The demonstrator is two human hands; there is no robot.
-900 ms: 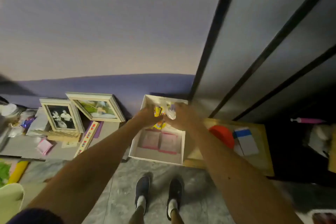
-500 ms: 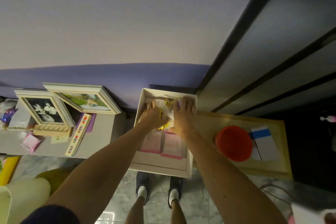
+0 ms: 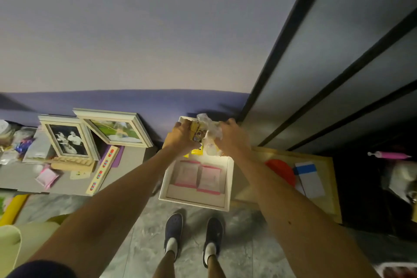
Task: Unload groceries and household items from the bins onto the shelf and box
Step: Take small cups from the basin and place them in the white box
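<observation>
A white box (image 3: 166,189) stands on the floor against the purple wall, with two pink packets (image 3: 197,176) lying flat in its near half. Over its far end, my left hand (image 3: 180,136) grips a yellow snack packet (image 3: 196,133). My right hand (image 3: 232,134) grips a crumpled clear plastic bag (image 3: 208,130) beside it. The two hands are close together and the items touch. More yellow packaging (image 3: 196,152) shows in the box under my hands.
Two picture frames (image 3: 67,140) lean on the wall over a low grey board (image 3: 20,178) with small items. A wooden tray (image 3: 327,189) to the right holds a red bowl (image 3: 282,170) and a white-blue box (image 3: 310,179). Dark shelving (image 3: 338,74) rises at right. My feet (image 3: 191,237) stand before the box.
Both hands have lifted slightly from inside the box's far end, still bunched on the yellow packet and plastic bag. The view shifted a little.
</observation>
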